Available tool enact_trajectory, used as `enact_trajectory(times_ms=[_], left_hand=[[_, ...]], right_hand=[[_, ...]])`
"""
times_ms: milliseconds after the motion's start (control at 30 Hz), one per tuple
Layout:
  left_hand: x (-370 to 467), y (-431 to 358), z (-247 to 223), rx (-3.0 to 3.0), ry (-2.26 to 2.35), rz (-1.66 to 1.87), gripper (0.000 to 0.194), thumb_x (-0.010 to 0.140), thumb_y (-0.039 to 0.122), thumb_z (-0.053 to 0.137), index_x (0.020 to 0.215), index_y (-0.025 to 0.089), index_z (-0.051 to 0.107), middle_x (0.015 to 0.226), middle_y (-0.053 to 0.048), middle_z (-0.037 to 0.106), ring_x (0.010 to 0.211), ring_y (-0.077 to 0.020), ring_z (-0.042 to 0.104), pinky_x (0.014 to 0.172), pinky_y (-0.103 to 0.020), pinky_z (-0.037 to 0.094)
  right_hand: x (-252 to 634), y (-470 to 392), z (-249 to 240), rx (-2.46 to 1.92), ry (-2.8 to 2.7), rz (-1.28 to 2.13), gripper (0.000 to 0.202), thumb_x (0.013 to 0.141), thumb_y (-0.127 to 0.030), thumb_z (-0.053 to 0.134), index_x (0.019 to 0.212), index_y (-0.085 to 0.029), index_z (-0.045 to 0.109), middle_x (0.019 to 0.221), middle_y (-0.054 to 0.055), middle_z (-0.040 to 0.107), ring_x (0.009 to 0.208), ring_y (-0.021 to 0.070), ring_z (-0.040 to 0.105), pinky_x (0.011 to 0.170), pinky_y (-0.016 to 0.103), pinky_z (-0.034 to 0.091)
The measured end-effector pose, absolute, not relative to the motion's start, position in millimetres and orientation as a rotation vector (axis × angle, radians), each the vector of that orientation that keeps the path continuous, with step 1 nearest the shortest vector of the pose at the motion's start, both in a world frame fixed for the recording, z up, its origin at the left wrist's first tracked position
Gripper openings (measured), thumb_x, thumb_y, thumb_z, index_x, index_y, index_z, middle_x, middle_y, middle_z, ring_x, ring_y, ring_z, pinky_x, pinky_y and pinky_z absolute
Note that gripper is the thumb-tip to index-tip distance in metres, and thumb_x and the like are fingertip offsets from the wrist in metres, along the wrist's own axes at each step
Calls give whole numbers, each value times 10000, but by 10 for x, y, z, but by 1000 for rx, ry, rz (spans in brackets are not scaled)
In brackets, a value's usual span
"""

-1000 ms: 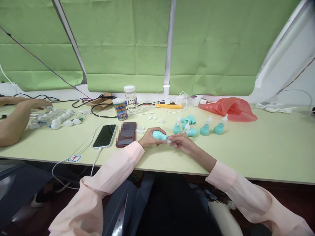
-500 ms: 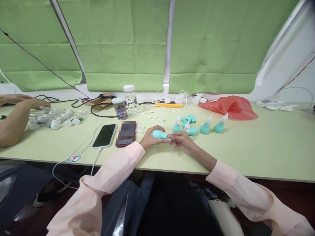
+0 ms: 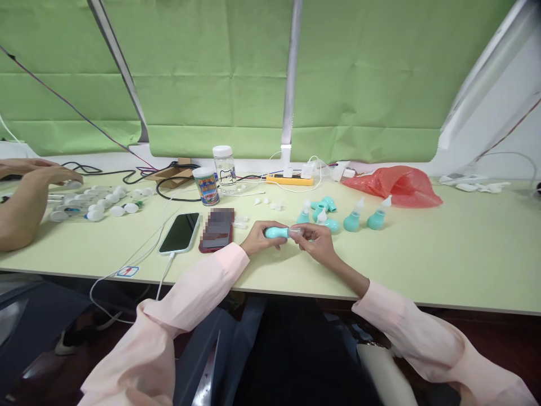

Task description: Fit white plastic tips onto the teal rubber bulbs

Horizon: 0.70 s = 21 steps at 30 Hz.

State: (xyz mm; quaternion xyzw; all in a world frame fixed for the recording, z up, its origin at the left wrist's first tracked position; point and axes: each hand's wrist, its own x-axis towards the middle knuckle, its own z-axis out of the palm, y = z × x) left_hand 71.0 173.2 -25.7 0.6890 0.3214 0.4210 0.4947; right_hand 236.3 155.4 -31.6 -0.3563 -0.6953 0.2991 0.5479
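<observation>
A teal rubber bulb lies sideways in my left hand, whose fingers are wrapped round it. At the bulb's neck, a small clear tube is pinched between the fingertips of my right hand. The tube touches the neck; how deep it sits is too small to tell. Several more teal bulbs are just beyond my right hand, some lying down. Two upright ones with clear tips, one and another, stand to the right.
Two phones, one black-screened and one red-cased, lie left of my hands. Behind are a colourful can, a clear jar, a yellow power strip and a red plastic bag. Another person's arm rests far left by white-capped parts.
The bulb has turned more level and is squeezed slimmer in my left hand. My right hand has shifted slightly up and its fingers now lie along the clear tube at the neck.
</observation>
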Motion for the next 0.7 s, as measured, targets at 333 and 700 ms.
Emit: enact_trajectory(times_ms=[333, 700], left_hand=[[829, 1722, -249, 1756, 572, 1059, 463, 578, 285, 664, 974, 140, 473, 1019, -86, 529, 811, -145, 536, 677, -256, 448], [491, 2409, 31, 2477, 1983, 566, 407, 777, 271, 388, 1177, 203, 413, 1180, -125, 414, 1119, -309, 301, 854, -491, 303]], right_hand=[[2304, 1573, -333, -806, -1490, 723, 236, 620, -309, 636, 796, -155, 605, 621, 4, 545, 493, 94, 478, 448, 242, 427], [2284, 1469, -346, -764, -1792, 275, 152, 791, -263, 428, 893, -166, 486, 876, 75, 518, 820, 157, 502, 695, 303, 429]])
